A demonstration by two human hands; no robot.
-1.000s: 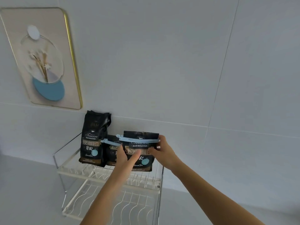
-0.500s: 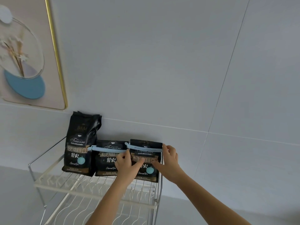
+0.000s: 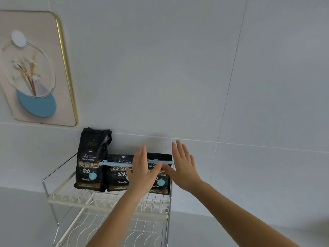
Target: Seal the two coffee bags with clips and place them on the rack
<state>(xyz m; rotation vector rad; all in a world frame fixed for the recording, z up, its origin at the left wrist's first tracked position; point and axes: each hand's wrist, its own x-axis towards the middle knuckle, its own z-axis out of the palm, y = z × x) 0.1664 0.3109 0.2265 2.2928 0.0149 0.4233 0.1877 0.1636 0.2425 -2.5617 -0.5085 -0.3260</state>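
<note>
Three black coffee bags stand on the top shelf of a white wire rack [image 3: 71,195]. The tall left bag [image 3: 91,159] has no clip. The middle bag [image 3: 118,175] carries a light blue clip [image 3: 115,163] across its top. The right bag [image 3: 161,182] also wears a blue clip, mostly hidden by my hands. My left hand [image 3: 142,173] is spread flat in front of the middle and right bags, holding nothing. My right hand [image 3: 183,166] is open by the right bag's right edge, fingers apart.
The rack has a lower wire shelf [image 3: 142,232] and stands against a pale tiled wall. A gold-framed picture [image 3: 33,68] hangs at the upper left. A grey counter surface [image 3: 21,220] lies around the rack.
Both hands have let go of the right bag and opened, fingers spread. The right bag now stands by itself on the shelf beside the middle bag.
</note>
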